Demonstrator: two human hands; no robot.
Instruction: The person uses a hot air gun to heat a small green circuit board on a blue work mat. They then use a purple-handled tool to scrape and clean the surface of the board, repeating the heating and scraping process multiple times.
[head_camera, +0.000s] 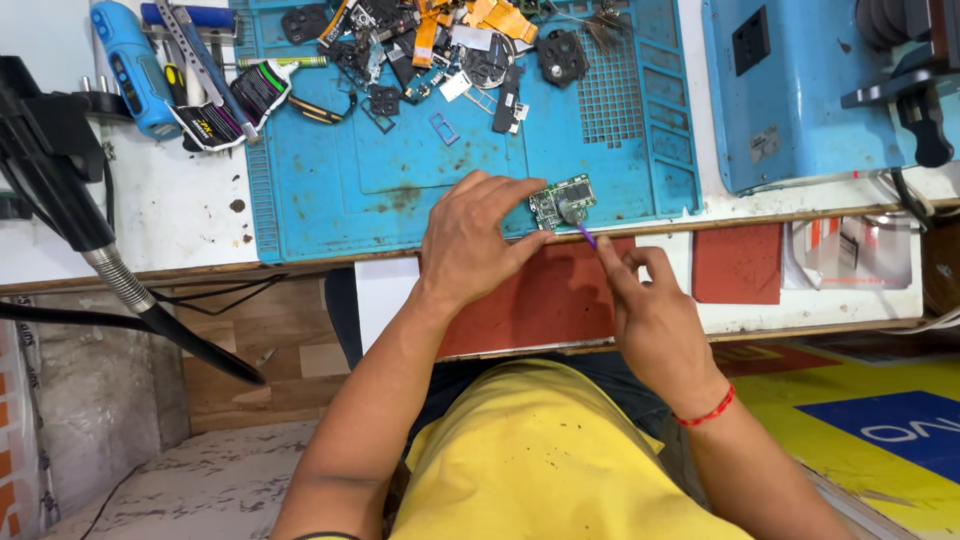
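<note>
At the front edge of the worktop (180, 215), a small green circuit board (562, 200) sits on the near right part of a blue repair mat (420, 165), close to the mat's front rim. The left hand (470, 240) rests over the mat's front edge with its fingers stretched toward the board; the fingertips touch the board's left side and pin it down, so this grip is pressing rather than closed around anything. The right hand (655, 320) hangs just off the front edge of the worktop, its grip pinched on a thin purple tool (586, 235) whose tip reaches up to the board's near edge, by a round silver part on the board.

At the back edge of the mat lies a heap of loose phone parts (440, 45): orange flex cables, black frames and camera modules. To the mat's left, near the back left corner of the worktop, lie a blue cylindrical tool (130, 65) and tweezers (200, 60). A blue machine (800, 90) stands at the right end. A red thread bracelet (708, 410) circles the right wrist.
</note>
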